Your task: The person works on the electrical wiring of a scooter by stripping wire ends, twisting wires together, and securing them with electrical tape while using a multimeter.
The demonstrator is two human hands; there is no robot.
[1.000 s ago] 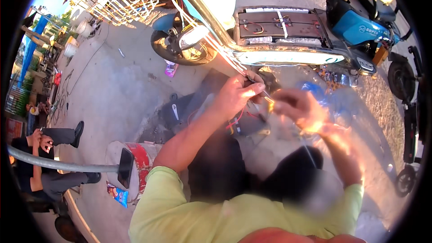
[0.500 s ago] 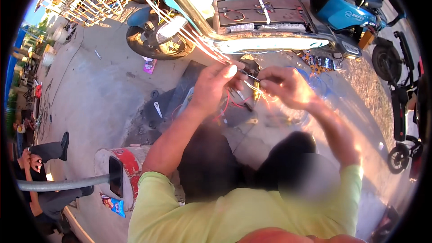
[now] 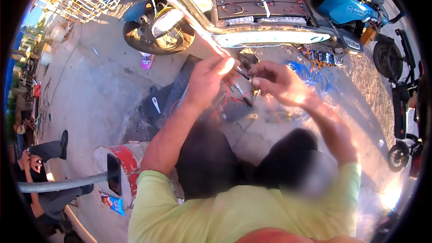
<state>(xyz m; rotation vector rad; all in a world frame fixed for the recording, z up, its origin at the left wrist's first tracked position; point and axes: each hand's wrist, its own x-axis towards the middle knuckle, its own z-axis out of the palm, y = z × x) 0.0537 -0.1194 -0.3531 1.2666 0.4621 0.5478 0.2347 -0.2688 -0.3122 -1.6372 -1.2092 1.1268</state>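
Observation:
My left hand (image 3: 208, 81) is closed, its thumb and fingers pinching a bundle of pale and red wires (image 3: 216, 47) that runs down from the electric scooter's frame. A short dark-covered wire (image 3: 243, 74) sticks out between my two hands. At its end my right hand (image 3: 280, 82) pinches with thumb and forefinger, the tips close to the left fingers. Just below lie loose red wires (image 3: 236, 96) and a small dark tool or connector (image 3: 247, 101). The fine wire ends are mostly hidden behind the right fingers.
The scooter's deck (image 3: 245, 9) is uncovered, showing brown battery packs. Blue wire coils (image 3: 310, 74) lie to the right. A white-handled tool (image 3: 155, 104) rests on a dark mat; a red-and-white bucket (image 3: 128, 164) stands left. Another person (image 3: 42, 166) sits at far left.
My right hand has shifted left, closer to the left hand, and its fingers have moved up along the wire. The pale wire ends below it are now hidden. The view has shifted slightly.

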